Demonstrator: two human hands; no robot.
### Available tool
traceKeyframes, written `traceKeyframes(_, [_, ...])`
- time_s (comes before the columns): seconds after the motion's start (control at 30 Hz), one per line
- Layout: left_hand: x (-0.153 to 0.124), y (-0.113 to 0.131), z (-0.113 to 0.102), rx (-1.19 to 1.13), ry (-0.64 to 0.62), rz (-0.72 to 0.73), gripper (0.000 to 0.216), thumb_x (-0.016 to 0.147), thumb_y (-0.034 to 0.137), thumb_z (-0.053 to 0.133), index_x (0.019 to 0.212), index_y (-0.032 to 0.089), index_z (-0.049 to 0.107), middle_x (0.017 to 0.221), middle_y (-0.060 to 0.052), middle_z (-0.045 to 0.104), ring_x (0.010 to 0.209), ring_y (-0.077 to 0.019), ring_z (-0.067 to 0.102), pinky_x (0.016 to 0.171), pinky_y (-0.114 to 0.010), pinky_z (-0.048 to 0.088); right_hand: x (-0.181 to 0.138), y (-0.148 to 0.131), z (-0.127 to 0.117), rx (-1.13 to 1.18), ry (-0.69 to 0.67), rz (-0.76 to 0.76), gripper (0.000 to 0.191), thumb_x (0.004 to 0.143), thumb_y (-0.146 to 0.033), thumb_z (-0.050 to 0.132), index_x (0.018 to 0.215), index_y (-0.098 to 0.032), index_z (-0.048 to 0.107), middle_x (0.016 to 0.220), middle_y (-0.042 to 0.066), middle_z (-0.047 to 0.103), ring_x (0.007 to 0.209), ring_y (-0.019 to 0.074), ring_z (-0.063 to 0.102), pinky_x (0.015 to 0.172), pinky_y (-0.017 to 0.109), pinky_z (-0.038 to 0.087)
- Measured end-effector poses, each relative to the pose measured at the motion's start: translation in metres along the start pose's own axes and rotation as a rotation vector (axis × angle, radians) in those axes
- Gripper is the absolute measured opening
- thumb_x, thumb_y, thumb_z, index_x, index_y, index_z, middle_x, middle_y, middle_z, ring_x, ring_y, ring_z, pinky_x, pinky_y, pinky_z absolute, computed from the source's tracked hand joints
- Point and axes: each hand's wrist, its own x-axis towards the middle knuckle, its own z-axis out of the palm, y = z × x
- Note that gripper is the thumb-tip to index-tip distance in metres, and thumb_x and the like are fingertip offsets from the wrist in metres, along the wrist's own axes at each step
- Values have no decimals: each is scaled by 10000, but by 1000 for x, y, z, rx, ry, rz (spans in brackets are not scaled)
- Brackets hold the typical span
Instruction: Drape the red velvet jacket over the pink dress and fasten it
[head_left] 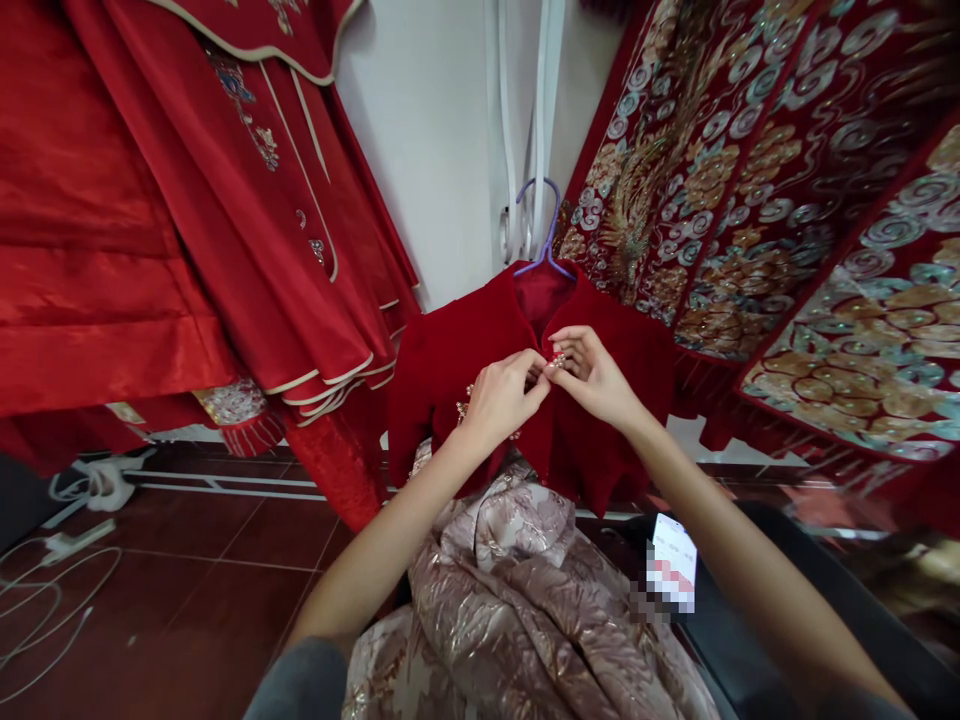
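A dark red velvet jacket (442,375) hangs in front of me on a purple hanger (546,235). Both my hands meet at its front opening just below the collar. My left hand (499,400) is closed, its fingers pinching the left front edge. My right hand (589,375) is closed too, pinching a small beaded gold clasp (558,360) on the right front edge. Below the jacket falls a pale pink and gold brocade skirt (510,590).
Red satin embroidered robes (187,230) hang at the left. Heavily embroidered red and gold garments (787,200) hang at the right. A white tag (673,560) lies on a black surface at lower right. White cables (52,570) trail over the dark tiled floor.
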Motion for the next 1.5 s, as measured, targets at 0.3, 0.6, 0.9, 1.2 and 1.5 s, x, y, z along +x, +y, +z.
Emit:
traceKeyframes(0.3, [-42, -6, 20, -1071, 105, -496, 348, 912, 376, 451, 1066, 175, 691, 1254, -107, 645, 1139, -234, 604, 923, -377, 507, -75, 8, 49, -168, 169, -8, 829, 684, -330, 759, 1306, -282, 213, 1403, 139, 305, 1245, 254, 455, 1006, 427, 463])
traceKeyframes(0.6, [-57, -9, 23, -1300, 76, -569, 468, 943, 480, 334, 1204, 259, 653, 1468, -32, 470, 1432, -215, 299, 1186, -451, 120, -104, -24, 26, -328, 272, 215, 303, 810, -241, 617, 1092, -225, 507, 1044, 64, 605, 978, 215, 605, 906, 390, 480])
traceKeyframes(0.9, [-74, -9, 40, -1133, 161, -522, 372, 895, 431, 464, 1043, 192, 707, 1198, -83, 678, 1180, -228, 587, 1040, -366, 412, -112, -62, 43, -12, 20, 178, 110, 861, -256, 620, 960, -223, 586, 895, 22, 618, 796, 138, 595, 719, 262, 508])
traceKeyframes(1.2, [-85, -27, 24, -514, 699, -449, 184, 849, 263, 554, 1020, 196, 573, 1028, -55, 602, 878, -132, 604, 795, -263, 532, -94, -22, 67, 41, 273, 224, 198, 785, -369, 717, 842, -212, 611, 830, 40, 672, 754, 171, 638, 707, 302, 538])
traceKeyframes(1.5, [-85, -41, 27, -629, 644, -480, 181, 826, 245, 573, 991, 178, 604, 1042, -62, 640, 967, -151, 619, 926, -306, 494, -62, 2, 81, -20, 129, 180, 261, 841, -383, 652, 1034, -209, 643, 871, 39, 691, 788, 161, 667, 754, 295, 563])
